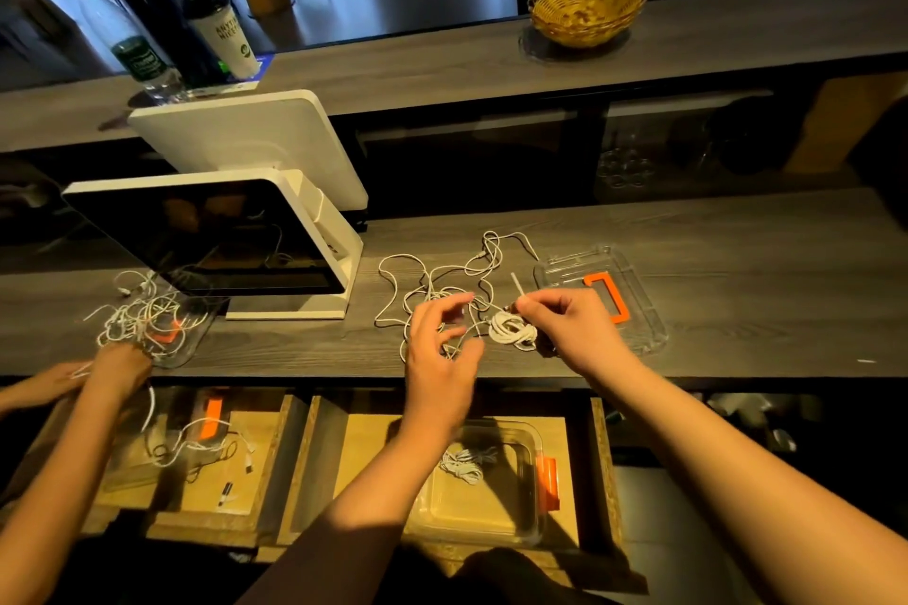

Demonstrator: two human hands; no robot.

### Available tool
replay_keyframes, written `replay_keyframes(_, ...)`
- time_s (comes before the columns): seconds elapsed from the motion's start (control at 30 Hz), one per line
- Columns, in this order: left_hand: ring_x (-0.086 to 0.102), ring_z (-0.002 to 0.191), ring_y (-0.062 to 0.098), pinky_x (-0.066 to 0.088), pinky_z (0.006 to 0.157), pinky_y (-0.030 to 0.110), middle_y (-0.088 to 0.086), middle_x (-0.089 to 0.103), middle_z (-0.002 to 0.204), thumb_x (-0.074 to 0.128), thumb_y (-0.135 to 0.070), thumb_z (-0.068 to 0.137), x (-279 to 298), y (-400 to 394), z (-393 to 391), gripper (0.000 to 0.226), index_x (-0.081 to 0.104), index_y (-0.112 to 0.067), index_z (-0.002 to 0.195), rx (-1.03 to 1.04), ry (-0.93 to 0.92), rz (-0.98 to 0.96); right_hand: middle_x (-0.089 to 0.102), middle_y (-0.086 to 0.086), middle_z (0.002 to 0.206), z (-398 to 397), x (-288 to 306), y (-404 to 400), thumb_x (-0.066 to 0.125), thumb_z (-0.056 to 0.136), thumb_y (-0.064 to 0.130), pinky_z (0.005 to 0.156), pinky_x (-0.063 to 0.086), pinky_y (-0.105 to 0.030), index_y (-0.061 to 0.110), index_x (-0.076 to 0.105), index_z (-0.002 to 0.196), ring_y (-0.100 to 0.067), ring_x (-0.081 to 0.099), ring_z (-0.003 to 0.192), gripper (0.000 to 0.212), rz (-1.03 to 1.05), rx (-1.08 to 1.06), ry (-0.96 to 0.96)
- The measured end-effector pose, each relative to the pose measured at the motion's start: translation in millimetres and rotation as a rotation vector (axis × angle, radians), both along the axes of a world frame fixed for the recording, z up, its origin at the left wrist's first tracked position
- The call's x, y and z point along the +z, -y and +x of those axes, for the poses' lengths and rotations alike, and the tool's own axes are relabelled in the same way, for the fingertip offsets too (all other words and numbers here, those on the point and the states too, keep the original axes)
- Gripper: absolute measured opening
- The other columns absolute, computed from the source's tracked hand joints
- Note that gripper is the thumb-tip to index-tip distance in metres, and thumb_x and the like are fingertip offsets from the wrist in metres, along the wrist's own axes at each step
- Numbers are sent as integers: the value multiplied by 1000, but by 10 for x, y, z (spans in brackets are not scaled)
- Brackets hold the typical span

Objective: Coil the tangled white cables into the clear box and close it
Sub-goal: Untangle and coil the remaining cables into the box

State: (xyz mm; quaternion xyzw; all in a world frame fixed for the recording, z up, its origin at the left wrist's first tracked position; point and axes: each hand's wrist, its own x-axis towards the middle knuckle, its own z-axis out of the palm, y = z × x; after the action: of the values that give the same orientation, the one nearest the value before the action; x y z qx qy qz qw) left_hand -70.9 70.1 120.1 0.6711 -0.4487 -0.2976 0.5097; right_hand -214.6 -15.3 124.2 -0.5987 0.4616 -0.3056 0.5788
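A tangle of thin white cables [432,283] lies on the dark wooden counter. My right hand [572,327] pinches a white cable end above a small wound coil [511,329] that rests on the counter. My left hand [439,349] hovers just left of the coil with fingers curled apart over loose strands; I cannot tell whether it touches them. The clear lid [634,310] with an orange clip lies flat to the right. The clear box [484,501] sits in the open drawer below, with one coiled cable [464,464] inside.
A white point-of-sale screen [211,236] stands at left. Another person's hands [115,371] work a second cable tangle [142,317] over a clear box at far left. The left drawer [196,447] holds more cables. A wicker basket [587,10], bottles and a cup stand on the raised shelf.
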Motion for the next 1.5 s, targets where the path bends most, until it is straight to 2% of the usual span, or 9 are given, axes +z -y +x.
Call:
replay_keyframes(0.1, 66, 87, 13, 52, 82, 28, 5, 70, 94, 63, -51, 85, 89, 67, 3, 38, 69, -16, 98, -76, -383, 302, 66, -22, 71, -12, -41, -38, 60, 94, 23, 51, 44, -32, 14, 74, 88, -17, 53, 54, 18, -146, -15, -22)
replay_keyframes(0.23, 66, 78, 18, 57, 81, 33, 10, 70, 86, 67, -19, 89, 119, 104, -19, 19, 69, -6, 102, -183, -536, 372, 70, -1, 71, 22, -33, -89, 61, 93, 26, 57, 50, -29, 19, 75, 96, -10, 61, 60, 16, -248, 3, -88)
replay_keyframes(0.37, 63, 75, 15, 56, 74, 27, 3, 70, 80, 65, -7, 90, 123, 122, -42, 7, 70, -10, 92, -119, -481, 250, 69, -7, 65, 67, -3, -115, 59, 93, 25, 53, 51, -37, 17, 75, 87, -24, 63, 58, 19, -237, -42, -101)
replay_keyframes(0.53, 52, 72, -1, 42, 69, 14, -7, 59, 79, 65, -11, 90, 149, 39, -49, 13, 65, -23, 84, -264, 3, 90, 69, -20, 73, 117, 4, -31, 62, 89, 13, 57, 52, -41, 13, 74, 88, -29, 60, 62, 12, -44, -93, -56)
replay_keyframes(0.73, 53, 93, 1, 39, 77, 7, -6, 56, 95, 75, -21, 82, 138, -13, 19, 11, 69, -13, 88, -191, 376, -47, 71, -18, 85, 28, 112, -7, 65, 88, 9, 61, 48, -25, 13, 72, 92, -19, 59, 71, 9, -8, 124, -19)
replay_keyframes(0.97, 60, 83, 8, 56, 75, 35, -7, 63, 87, 75, -14, 78, 130, 3, 18, 10, 67, -18, 81, -70, 169, 18, 72, -6, 90, 8, 172, -17, 59, 92, 9, 72, 49, -17, 11, 72, 95, -7, 63, 79, 14, -71, 343, -147)
replay_keyframes(1.13, 67, 71, 7, 52, 61, 20, -4, 69, 84, 79, -13, 75, 158, -87, -36, 19, 67, -24, 83, -17, 50, 55, 72, -9, 91, -23, 252, 30, 61, 91, 12, 82, 51, -31, 10, 71, 92, -21, 65, 89, 11, -108, 452, -282)
replay_keyframes(1.27, 52, 48, -4, 35, 47, 8, -9, 62, 72, 79, -8, 74, 218, -97, -70, 25, 63, -25, 80, -12, 62, 80, 70, -3, 84, -57, 303, 71, 60, 91, 9, 74, 49, -21, 8, 70, 91, -5, 63, 76, 10, -106, 533, -343)
replay_keyframes(1.5, 68, 71, 11, 55, 63, 20, 2, 74, 80, 78, 1, 74, 297, -46, -6, 28, 70, -20, 91, -20, -150, 113, 73, -10, 90, -105, 186, 22, 67, 85, 5, 79, 55, -27, 0, 70, 97, -15, 68, 83, 13, 183, 356, -65)
